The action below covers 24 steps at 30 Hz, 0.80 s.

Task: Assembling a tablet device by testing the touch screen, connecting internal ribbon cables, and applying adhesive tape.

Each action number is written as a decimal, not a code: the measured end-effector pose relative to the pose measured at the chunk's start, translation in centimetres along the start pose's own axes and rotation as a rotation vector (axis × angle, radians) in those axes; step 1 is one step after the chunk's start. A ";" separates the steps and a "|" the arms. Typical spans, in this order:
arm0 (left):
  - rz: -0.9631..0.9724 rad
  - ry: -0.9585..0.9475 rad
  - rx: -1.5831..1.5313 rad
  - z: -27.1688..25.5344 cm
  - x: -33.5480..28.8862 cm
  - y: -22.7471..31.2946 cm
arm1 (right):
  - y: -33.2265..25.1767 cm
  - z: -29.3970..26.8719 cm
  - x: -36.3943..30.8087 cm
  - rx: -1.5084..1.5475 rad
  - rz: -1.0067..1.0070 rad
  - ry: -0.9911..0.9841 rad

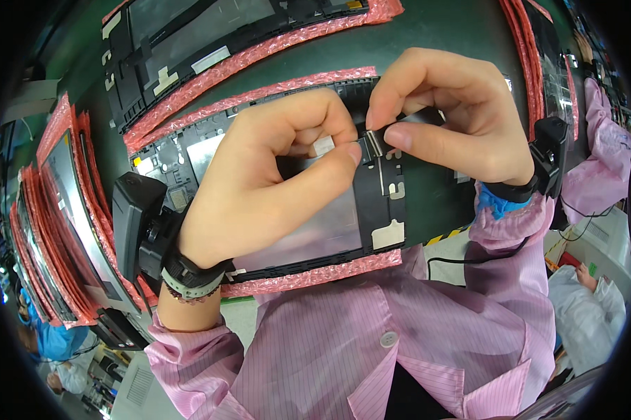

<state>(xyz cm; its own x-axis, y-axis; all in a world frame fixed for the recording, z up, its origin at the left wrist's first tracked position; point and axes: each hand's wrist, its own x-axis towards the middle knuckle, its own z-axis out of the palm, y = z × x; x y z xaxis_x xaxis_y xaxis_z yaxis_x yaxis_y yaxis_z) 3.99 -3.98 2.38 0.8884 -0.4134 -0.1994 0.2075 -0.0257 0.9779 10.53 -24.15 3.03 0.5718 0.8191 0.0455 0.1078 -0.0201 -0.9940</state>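
In front of me lies a flat black display panel (315,238) with a translucent sheet and beige tape patches, set on pink bubble wrap (329,269). Over its right part, my left hand (259,182) is closed, thumb and fingertips pinching a black flat cable. The cable's end carries a metallic connector (375,143). A small white label (323,145) shows between the left fingers. My right hand (462,115) is also closed, pinching a black strip (427,117) just right of the connector. Whether strip and cable are one piece, I cannot tell.
Another panel (182,49) on pink wrap lies at the far side of the green table (427,35). Wrapped panels (67,210) stand stacked at the left, more wrap (525,56) at the far right. People in pink (599,161) and white (585,315) work nearby.
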 end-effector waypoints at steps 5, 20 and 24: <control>0.002 0.018 0.018 0.2 0.0 0.0 | 0.1 0.1 0.0 0.066 0.029 0.003; -0.007 0.053 -0.087 0.4 0.0 0.2 | 0.6 0.2 0.3 0.088 -0.011 0.041; -0.008 0.072 -0.079 0.5 0.0 0.2 | 0.5 0.2 0.2 0.101 -0.011 0.041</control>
<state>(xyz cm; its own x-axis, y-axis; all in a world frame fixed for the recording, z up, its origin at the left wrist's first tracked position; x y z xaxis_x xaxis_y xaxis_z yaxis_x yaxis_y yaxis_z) 3.88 -4.44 2.59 0.9131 -0.3468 -0.2143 0.2440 0.0438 0.9688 10.57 -23.85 2.48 0.6037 0.7950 0.0588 0.0336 0.0484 -0.9983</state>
